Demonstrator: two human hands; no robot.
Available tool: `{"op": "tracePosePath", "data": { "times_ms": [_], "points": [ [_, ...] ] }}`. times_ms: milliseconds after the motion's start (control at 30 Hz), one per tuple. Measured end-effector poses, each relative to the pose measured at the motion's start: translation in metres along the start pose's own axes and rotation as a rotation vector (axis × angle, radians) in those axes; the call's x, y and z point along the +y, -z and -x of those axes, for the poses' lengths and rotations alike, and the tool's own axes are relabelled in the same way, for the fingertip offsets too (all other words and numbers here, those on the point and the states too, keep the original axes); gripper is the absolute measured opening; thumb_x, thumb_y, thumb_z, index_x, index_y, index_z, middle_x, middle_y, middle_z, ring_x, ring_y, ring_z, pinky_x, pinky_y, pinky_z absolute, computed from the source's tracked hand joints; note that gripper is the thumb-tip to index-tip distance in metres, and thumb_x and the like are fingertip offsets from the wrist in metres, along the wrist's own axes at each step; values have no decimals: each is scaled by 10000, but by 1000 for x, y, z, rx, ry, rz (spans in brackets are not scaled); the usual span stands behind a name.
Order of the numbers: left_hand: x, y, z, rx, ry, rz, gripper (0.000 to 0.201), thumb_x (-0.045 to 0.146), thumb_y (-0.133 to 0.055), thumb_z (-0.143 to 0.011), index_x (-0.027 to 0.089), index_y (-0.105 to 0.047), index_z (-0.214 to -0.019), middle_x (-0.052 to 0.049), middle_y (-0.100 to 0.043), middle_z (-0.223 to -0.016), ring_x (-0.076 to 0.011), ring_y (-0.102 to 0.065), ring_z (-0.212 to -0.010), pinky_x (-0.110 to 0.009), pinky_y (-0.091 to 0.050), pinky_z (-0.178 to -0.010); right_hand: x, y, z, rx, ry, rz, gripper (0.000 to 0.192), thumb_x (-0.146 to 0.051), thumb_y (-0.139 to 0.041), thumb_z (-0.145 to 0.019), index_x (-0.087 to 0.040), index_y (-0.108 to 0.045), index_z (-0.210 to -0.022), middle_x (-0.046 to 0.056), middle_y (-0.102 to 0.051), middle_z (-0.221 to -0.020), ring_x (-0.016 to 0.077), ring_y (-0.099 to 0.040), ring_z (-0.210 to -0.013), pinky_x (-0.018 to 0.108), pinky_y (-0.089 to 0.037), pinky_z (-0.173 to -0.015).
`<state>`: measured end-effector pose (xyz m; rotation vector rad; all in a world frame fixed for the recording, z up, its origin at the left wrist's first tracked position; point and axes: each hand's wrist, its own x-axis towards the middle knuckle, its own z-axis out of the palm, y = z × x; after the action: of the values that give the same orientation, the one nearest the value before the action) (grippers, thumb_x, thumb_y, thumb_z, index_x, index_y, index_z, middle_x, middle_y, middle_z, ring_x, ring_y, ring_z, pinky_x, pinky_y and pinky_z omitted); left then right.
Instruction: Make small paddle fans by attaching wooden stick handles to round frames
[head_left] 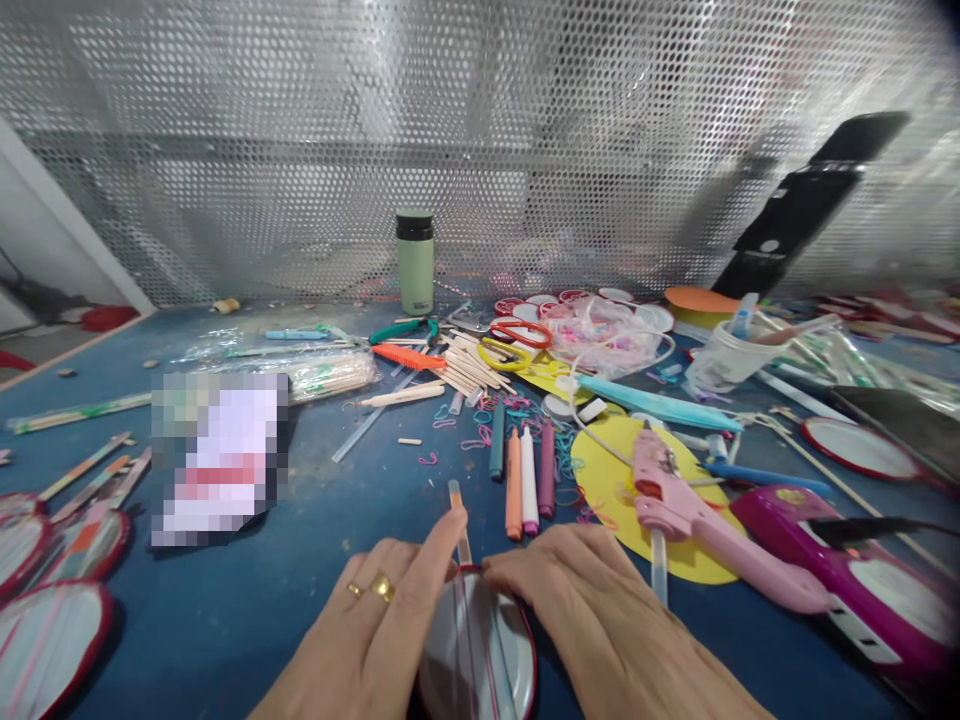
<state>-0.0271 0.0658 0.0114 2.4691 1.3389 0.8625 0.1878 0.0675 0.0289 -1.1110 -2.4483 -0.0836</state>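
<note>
A round white disc with a red rim (444,640) lies at the bottom centre, with thin strips running lengthwise across it. From its far edge sticks out a narrow flat stick (454,492) with an orange-brown patch. My left hand (390,605), with two gold rings, is closed at the disc's left side, its index finger pressed along the stick. My right hand (581,600) has its fingers together and curled onto the disc's far right rim. Both palms face down and partly cover the disc. Several markers (514,485) lie just beyond my right hand.
A pink glue gun (720,550) rests on a yellow round sheet (611,455) at right, beside a purple device (862,570). Similar red-rimmed discs (52,630) lie at left. Behind are wooden sticks (472,365), scissors (517,335), a green tumbler (416,265) and a plastic cup (727,360).
</note>
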Motion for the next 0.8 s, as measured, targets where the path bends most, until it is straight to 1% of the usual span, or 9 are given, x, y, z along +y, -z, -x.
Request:
{"op": "tracePosePath", "data": {
  "times_ms": [33, 100, 233, 300, 467, 533, 633, 700, 800],
  "points": [
    [-1, 0, 1, -3, 2, -2, 631, 312, -484, -910, 382, -314, -1513, 0, -750, -940, -204, -749, -772, -304, -632, -729, 1, 0, 0, -51, 22, -42, 97, -172, -556, -871, -204, -598, -952, 23, -699, -840, 184, -652, -786, 307, -535, -785],
    [-2, -2, 3, -6, 3, -4, 616, 313, -473, -916, 379, -323, -1510, -4, -748, -959, -209, -749, -796, -313, -630, -762, 3, 1, 0, -97, 31, -83, 135, -226, -586, -863, -186, -593, -992, 48, -698, -878, 209, -650, -825, 347, -532, -803],
    [-4, -4, 5, 15, -30, -8, 632, 354, -494, -909, 380, -311, -1513, -4, -746, -1030, -225, -745, -875, -317, -621, -821, 1, 3, 0, -85, 42, -87, 165, -279, -618, -865, -181, -593, -994, 57, -699, -887, 213, -644, -821, 354, -521, -790],
    [-3, -4, 5, 18, -41, -15, 642, 384, -503, -904, 371, -308, -1515, -1, -743, -1038, -224, -742, -875, -314, -619, -827, -1, 5, 0, -79, 49, -77, 186, -305, -631, -874, -175, -595, -1001, 61, -698, -894, 210, -638, -819, 346, -514, -779],
    [-1, -3, 6, 24, -46, -7, 668, 374, -530, -892, 358, -300, -1519, -3, -738, -1035, -215, -732, -875, -318, -614, -827, -5, 11, -1, -160, 24, -94, 296, -369, -696, -857, -162, -595, -1043, 63, -689, -935, 211, -622, -861, 337, -495, -802],
    [-1, -3, 6, 27, -60, 4, 697, 363, -552, -883, 366, -281, -1525, -6, -734, -1065, -216, -725, -900, -330, -611, -841, -5, 11, -1, -164, 11, -104, 329, -366, -731, -831, -162, -596, -1050, 64, -687, -951, 216, -618, -879, 339, -488, -818],
    [-4, -4, 7, -18, -65, 4, 727, 359, -566, -879, 362, -253, -1535, -13, -720, -1122, -223, -712, -949, -352, -608, -860, -5, 9, 0, -135, 6, -115, 387, -351, -786, -778, -164, -597, -1059, 51, -685, -950, 214, -615, -884, 334, -489, -818],
    [-6, -5, 8, -58, -59, 3, 736, 373, -570, -879, 345, -248, -1540, -22, -713, -1143, -234, -705, -978, -370, -606, -870, -5, 8, 0, -117, 4, -118, 392, -334, -804, -759, -170, -600, -1051, 42, -686, -947, 208, -618, -888, 327, -491, -826],
    [-9, -5, 8, -93, -58, 13, 743, 410, -582, -872, 341, -258, -1537, -34, -697, -1190, -252, -694, -1024, -393, -599, -892, -4, 6, -1, -113, 21, -96, 326, -360, -755, -809, -173, -606, -1030, 49, -692, -946, 209, -625, -901, 329, -498, -840]
  ]
}}
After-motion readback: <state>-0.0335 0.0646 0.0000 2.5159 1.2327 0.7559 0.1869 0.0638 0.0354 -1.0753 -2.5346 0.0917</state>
